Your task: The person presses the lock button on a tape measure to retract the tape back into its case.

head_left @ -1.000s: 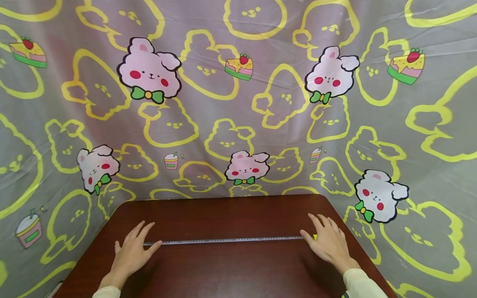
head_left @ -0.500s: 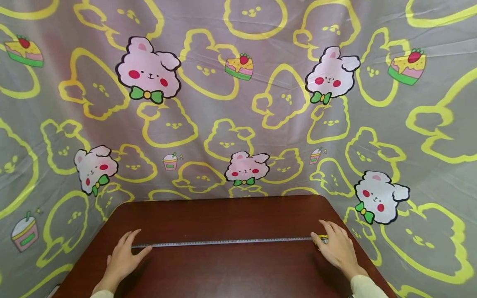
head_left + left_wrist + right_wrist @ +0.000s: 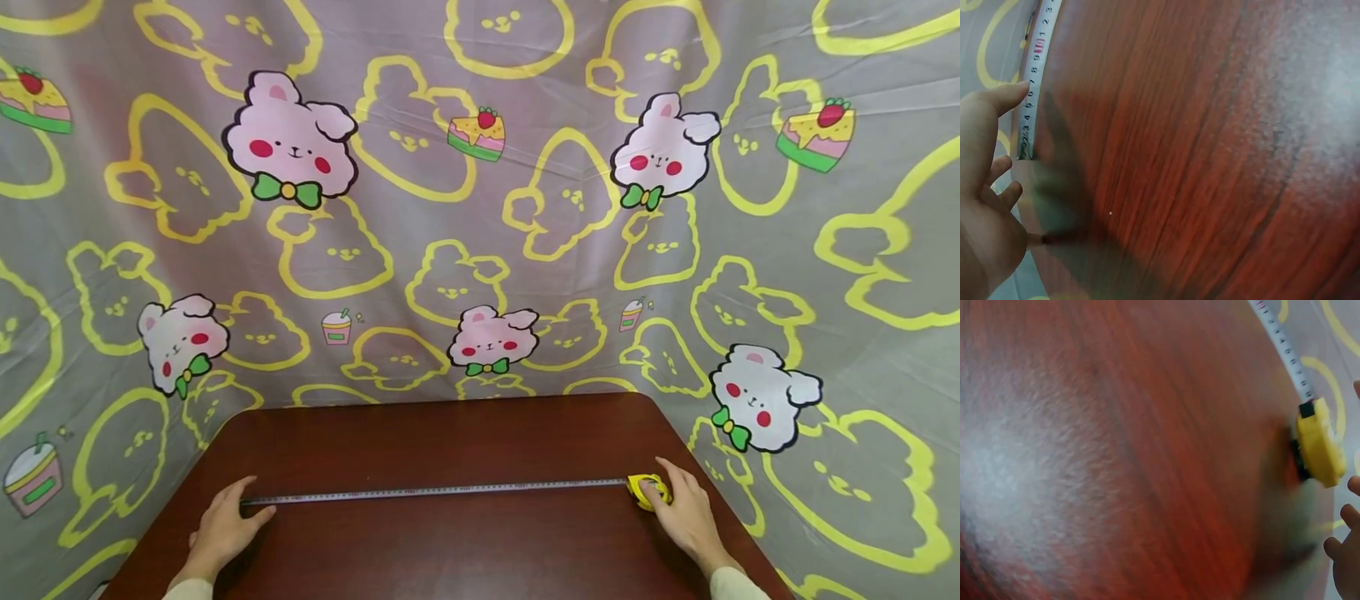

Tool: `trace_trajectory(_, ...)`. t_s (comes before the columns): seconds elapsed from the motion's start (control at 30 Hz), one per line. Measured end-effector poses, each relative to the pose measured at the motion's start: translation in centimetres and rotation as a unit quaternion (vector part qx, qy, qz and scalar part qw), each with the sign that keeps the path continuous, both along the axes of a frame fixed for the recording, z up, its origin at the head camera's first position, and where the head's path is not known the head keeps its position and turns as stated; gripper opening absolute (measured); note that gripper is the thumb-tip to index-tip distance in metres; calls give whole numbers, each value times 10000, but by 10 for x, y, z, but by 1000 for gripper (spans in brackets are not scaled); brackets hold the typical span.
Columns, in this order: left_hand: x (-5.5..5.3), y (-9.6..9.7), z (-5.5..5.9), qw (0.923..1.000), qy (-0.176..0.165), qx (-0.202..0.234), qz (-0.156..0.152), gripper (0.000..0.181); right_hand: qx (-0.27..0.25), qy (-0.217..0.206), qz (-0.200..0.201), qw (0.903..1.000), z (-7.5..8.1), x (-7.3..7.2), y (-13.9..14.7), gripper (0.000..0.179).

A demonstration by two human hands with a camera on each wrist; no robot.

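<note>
A steel tape measure lies across the table, its pale blade (image 3: 450,489) pulled out in a long line with number marks. At the blade's right end sits the yellow and black tape case (image 3: 647,492); the right wrist view shows the same yellow case (image 3: 1319,445). My left hand (image 3: 221,523) is at the blade's left end, thumb and fingers spread around it; a fingertip (image 3: 1019,90) overlaps the blade's edge in the left wrist view. My right hand (image 3: 686,512) is just right of the case, fingers loosely extended; in the right wrist view its fingers (image 3: 1350,515) stand apart from the case.
The dark red-brown wooden table (image 3: 435,550) has rounded far corners and a glossy surface. Behind it and along both sides hangs a grey cloth (image 3: 420,217) printed with yellow outlines and white rabbit heads.
Both hands have moved outward, the left toward the blade's left end, the right to the right, uncovering the yellow case. The head view has shifted slightly.
</note>
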State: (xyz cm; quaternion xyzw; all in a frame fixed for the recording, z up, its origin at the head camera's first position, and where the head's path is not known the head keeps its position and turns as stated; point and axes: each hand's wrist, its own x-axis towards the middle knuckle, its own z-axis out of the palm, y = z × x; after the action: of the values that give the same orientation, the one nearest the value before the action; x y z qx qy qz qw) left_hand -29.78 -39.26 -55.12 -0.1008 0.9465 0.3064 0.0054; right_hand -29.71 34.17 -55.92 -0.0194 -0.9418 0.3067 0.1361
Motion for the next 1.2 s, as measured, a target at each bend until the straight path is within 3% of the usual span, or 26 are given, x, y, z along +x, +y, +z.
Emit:
trace_trajectory(0.1, -3, -3, -3, 10000, -33, 7, 80, 86, 9, -227, -138, 9996, -11, -1, 2, 76)
trace_trajectory(0.3, -5, -9, -17, 9992, 200, -327, 144, 63, 436, -171, -364, 9982, -29, 1, -1, 83)
trace_trajectory(0.43, -5, -11, -24, 9974, 369, -355, 504, 49, 551, -124, -378, 9977, -33, -3, -4, 86)
trace_trajectory(0.6, -5, -8, -28, 9929, 847, -290, 779, 29, 545, -6, -512, 9972, -38, -7, -4, 85)
trace_trajectory(0.8, -4, -9, -29, 9914, 1065, -415, 638, 16, 518, 82, -599, 9968, -38, -9, -6, 76)
trace_trajectory(1.07, -3, -20, -27, 9888, 1216, -856, 132, 10, 408, 42, -471, 9980, -29, -6, -7, 71)
trace_trajectory(1.2, -1, -22, -28, 9896, 1170, -833, 96, 9, 380, -37, -410, 9984, -27, -6, -6, 71)
